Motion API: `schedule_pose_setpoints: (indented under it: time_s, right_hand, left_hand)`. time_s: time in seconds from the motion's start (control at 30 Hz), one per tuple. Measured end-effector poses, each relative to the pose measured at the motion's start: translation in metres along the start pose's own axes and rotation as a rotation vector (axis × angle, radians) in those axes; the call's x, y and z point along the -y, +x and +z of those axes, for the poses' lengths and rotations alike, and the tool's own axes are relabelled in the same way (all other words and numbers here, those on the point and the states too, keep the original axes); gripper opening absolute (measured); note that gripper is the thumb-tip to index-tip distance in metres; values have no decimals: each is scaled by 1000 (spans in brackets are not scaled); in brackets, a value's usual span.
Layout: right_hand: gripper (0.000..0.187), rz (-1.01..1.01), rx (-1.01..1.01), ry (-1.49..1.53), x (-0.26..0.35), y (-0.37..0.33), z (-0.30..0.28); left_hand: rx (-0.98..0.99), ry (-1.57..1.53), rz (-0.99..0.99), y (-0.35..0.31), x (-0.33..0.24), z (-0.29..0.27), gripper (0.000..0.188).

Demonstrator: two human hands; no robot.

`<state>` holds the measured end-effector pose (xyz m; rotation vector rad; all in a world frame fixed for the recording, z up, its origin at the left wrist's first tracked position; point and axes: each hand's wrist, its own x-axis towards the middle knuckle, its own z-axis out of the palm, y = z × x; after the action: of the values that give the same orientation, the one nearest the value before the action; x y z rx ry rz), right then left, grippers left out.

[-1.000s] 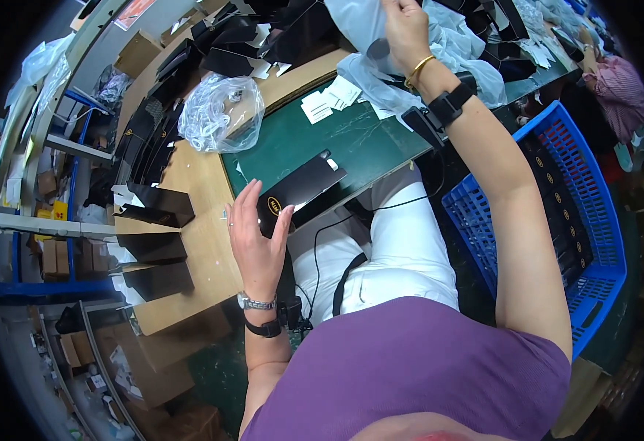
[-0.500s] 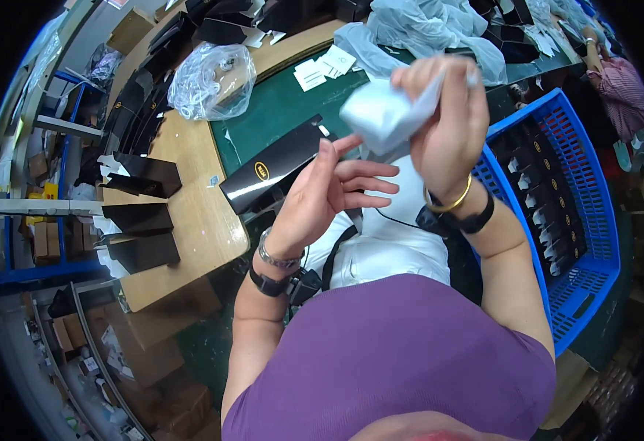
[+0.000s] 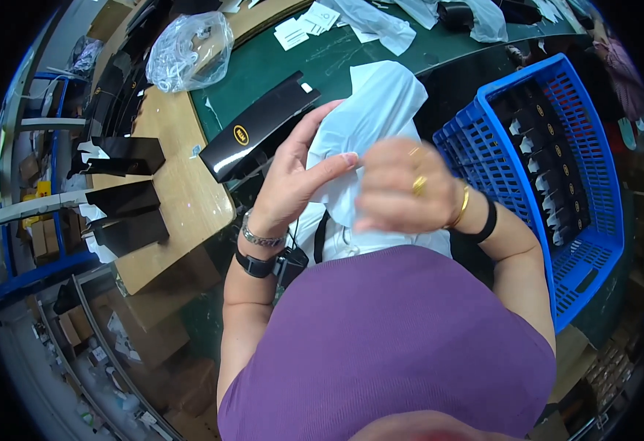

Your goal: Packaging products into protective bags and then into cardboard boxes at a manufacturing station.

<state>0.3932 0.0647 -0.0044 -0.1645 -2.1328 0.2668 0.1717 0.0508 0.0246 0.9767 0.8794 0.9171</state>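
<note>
Soft white plastic bag (image 3: 369,110), glossy black box (image 3: 259,126), matt green mat (image 3: 351,62), blue plastic crate (image 3: 557,169).

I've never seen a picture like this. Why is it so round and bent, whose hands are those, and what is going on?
The camera sits on a person's head and looks down through a very wide lens, which bends straight edges. The purple below is their shirt. Their left hand and right hand hold a white plastic bag close to the body. Beyond lies a green mat with a long glossy black box at its near edge. To the right stands a blue crate with rows of dark items.
</note>
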Motion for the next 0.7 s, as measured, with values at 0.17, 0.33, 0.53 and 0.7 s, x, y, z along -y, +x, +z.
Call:
schedule_pose_setpoints:
  time_s: [0.17, 0.33, 0.53, 0.7]
  right_hand:
    - [65, 315, 51, -204, -21, 10, -35]
    - [85, 785, 491, 352, -33, -5, -24]
    - [92, 1047, 448, 811, -27, -33, 8]
    - [90, 1133, 357, 943, -28, -50, 21]
  left_hand:
    - [157, 327, 104, -6, 4, -20, 68]
    - [296, 477, 173, -3, 3, -25, 59]
    - [249, 665, 245, -4, 9, -34, 48]
    - [17, 458, 143, -11, 28, -55, 34]
